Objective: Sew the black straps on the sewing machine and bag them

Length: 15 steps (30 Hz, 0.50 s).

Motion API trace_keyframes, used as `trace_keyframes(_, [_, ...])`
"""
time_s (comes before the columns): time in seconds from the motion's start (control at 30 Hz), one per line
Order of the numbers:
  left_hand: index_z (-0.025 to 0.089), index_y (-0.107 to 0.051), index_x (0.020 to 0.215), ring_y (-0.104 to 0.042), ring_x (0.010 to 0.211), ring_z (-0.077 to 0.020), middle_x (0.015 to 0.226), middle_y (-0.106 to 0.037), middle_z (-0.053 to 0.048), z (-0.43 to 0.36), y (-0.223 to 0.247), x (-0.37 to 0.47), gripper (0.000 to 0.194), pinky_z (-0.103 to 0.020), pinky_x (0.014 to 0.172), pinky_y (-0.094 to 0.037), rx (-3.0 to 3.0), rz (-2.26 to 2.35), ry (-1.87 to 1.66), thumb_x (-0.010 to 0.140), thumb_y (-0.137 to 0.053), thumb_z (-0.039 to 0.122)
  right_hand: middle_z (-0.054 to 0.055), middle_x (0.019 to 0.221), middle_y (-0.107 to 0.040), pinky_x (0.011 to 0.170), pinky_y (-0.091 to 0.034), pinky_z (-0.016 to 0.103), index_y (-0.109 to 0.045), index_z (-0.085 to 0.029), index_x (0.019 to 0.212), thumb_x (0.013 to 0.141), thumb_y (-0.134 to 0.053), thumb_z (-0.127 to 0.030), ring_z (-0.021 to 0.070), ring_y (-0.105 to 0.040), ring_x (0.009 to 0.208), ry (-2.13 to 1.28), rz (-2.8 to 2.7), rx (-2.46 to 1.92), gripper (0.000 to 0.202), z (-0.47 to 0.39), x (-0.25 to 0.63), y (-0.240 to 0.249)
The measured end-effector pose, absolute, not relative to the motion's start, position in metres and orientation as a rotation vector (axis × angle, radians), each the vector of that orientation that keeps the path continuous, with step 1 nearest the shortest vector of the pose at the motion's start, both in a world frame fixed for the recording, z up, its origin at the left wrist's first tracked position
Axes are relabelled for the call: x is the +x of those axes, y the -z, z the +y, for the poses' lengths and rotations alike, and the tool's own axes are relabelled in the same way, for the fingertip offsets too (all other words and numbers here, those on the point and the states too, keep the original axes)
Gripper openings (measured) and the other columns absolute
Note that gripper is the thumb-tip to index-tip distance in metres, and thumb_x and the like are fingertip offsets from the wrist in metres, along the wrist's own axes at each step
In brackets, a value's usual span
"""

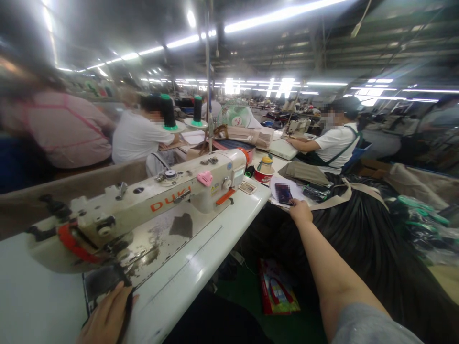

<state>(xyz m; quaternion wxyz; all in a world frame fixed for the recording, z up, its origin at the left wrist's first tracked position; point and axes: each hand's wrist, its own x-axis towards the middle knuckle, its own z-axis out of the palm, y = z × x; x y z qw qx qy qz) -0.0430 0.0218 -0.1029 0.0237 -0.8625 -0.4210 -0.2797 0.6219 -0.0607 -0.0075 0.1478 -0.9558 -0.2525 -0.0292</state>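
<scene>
A white sewing machine (186, 191) with orange lettering stands on a pale table (201, 258). At the lower left, my left hand (107, 315) rests on a dark fabric piece (103, 282) near the needle end, its fingers lying over the edge of the cloth. My right arm reaches out to the right, and my right hand (300, 211) has its fingers closed at the lower corner of a dark phone (284, 193). The phone is over white paper (274, 184) at the table's far right end.
Beside the phone are a red bowl (264, 176) and folded grey-green fabric (304, 173). Black strips (362, 229) are heaped at right. A red bag (278, 286) lies on the floor. Two thread cones stand behind the machine; several people sit around.
</scene>
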Motion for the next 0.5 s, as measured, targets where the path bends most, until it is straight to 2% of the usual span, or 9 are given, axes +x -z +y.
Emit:
trace_keyframes(0.17, [0.018, -0.062, 0.128, -0.065, 0.117, -0.0303, 0.124, -0.070, -0.015, 0.019, 0.106, -0.035, 0.040, -0.045, 0.111, -0.047, -2.518, -1.461, 0.930, 0.094, -0.043, 0.028, 0.012, 0.125, -0.059, 0.090, -0.051, 0.033, -0.069, -0.028, 0.134, 0.090, -0.057, -0.019, 0.0264, -0.065, 0.109, 0.056, -0.748, -2.764, 0.047, -0.063, 0.614, 0.008])
trace_keyframes(0.4, [0.019, -0.061, 0.126, -0.065, 0.116, -0.0320, 0.126, -0.069, -0.016, 0.017, 0.093, -0.036, 0.038, -0.047, 0.109, -0.048, -2.645, -1.307, 0.906, 0.097, -0.043, 0.035, 0.013, 0.125, -0.057, 0.092, -0.052, 0.039, -0.061, -0.031, 0.144, 0.091, -0.061, -0.027, 0.0290, -0.067, 0.107, 0.002, -0.723, -2.766, 0.054, -0.058, 0.608, -0.004])
trace_keyframes(0.5, [0.019, -0.060, 0.128, -0.065, 0.114, -0.0316, 0.124, -0.069, -0.016, 0.018, 0.093, -0.032, 0.040, -0.048, 0.109, -0.047, -2.598, -1.307, 0.946, 0.098, -0.040, 0.037, 0.014, 0.127, -0.056, 0.092, -0.052, 0.038, -0.056, -0.029, 0.148, 0.091, -0.057, -0.023, 0.0294, -0.065, 0.112, 0.029, -0.696, -2.728, 0.057, -0.059, 0.601, -0.004])
